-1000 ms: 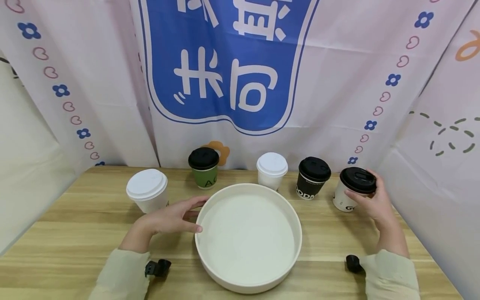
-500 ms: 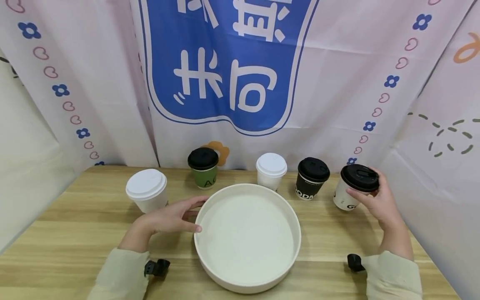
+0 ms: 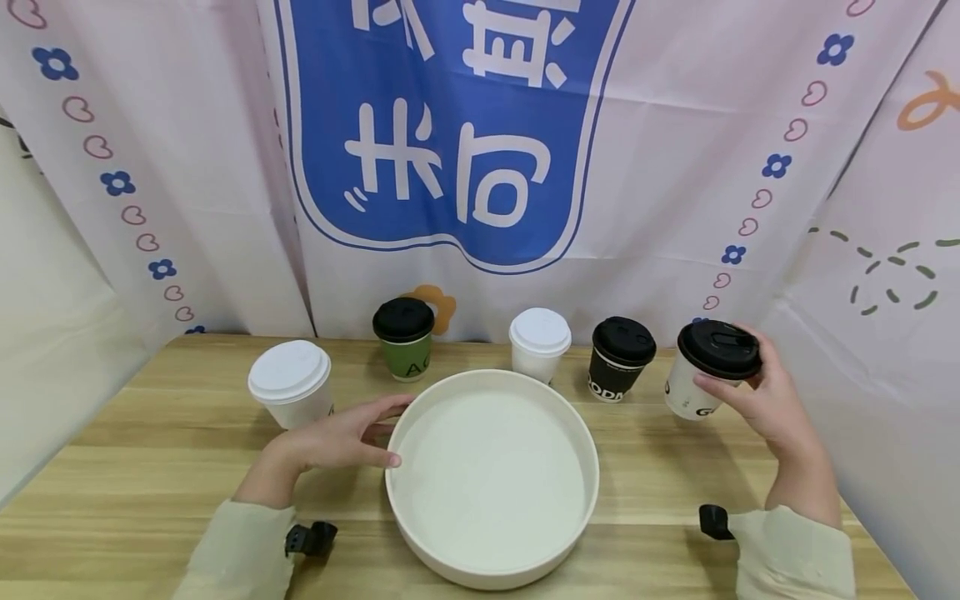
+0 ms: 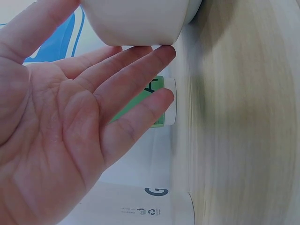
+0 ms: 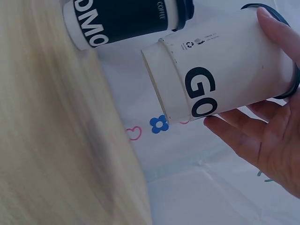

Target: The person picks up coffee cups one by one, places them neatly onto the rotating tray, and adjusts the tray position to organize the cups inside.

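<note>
White paper cup with black lid (image 3: 692,387) held in the right hand (image 3: 772,404), at the right end of the cup row.
Gripped just below the lid between thumb and fingers, slightly tilted, base apart from the wooden tabletop (image 3: 652,483); lettered "GO" in the right wrist view. Near it on the left, dark cup with black lid (image 3: 618,367); farther left, short white cup (image 3: 540,346) and green cup with black lid (image 3: 405,342). At centre, round cream tray (image 3: 492,475), touched at its left side by the left hand (image 3: 333,437), wide in grip, with thumb at the rim and fingers extended along the outer wall. Beside that hand, white-lidded cup (image 3: 292,383). Behind, printed curtain (image 3: 660,167).
</note>
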### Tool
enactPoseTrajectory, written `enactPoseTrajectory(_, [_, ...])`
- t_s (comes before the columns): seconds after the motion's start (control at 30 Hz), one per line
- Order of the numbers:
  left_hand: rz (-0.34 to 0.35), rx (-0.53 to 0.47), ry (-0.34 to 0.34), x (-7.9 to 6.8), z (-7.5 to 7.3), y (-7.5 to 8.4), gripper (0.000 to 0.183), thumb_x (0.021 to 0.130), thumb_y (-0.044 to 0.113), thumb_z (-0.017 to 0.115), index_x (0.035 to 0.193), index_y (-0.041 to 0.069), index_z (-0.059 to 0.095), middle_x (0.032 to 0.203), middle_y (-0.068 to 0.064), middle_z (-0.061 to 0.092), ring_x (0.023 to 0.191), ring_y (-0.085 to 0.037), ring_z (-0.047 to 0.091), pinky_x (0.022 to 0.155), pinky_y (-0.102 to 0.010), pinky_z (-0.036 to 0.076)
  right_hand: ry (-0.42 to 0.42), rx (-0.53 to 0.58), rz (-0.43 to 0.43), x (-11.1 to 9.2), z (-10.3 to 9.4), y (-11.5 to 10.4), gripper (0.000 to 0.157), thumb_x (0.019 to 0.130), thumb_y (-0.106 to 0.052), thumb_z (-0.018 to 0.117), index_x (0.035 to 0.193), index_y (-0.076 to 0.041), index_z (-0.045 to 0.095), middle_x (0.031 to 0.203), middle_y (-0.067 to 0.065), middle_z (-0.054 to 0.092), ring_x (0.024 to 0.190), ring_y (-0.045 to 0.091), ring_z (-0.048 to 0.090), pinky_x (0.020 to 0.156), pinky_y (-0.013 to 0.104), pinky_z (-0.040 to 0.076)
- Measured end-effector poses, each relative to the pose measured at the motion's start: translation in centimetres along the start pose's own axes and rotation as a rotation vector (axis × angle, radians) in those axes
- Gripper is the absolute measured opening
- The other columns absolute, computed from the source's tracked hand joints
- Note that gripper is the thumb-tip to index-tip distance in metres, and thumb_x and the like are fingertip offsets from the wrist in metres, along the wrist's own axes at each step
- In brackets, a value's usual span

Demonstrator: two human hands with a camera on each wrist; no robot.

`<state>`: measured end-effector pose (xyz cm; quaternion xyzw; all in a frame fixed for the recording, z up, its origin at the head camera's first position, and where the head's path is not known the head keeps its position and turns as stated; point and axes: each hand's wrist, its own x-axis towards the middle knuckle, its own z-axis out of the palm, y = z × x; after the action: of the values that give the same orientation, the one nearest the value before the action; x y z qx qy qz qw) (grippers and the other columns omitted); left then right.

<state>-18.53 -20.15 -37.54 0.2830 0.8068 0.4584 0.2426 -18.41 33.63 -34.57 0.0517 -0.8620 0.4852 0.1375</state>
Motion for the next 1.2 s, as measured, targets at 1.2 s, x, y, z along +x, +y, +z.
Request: enactPoseTrajectory(1.2, [-0.005,0.002,-0.004,0.0,-0.1,0.1,0.085,0.092,0.016,0.071,0.157,0.002,0.018,0.160,-0.030,0.023,0.139,-0.053,0.037,0.114,-0.061,0.034,-0.198,0.161,-0.250,-0.6,1.7,-5.9,0.091,0.079,0.015,0.074,0.153,-0.017,0.032,0.136,-0.008,0.050,0.104,0.001,0.063,0.073,0.020,0.059])
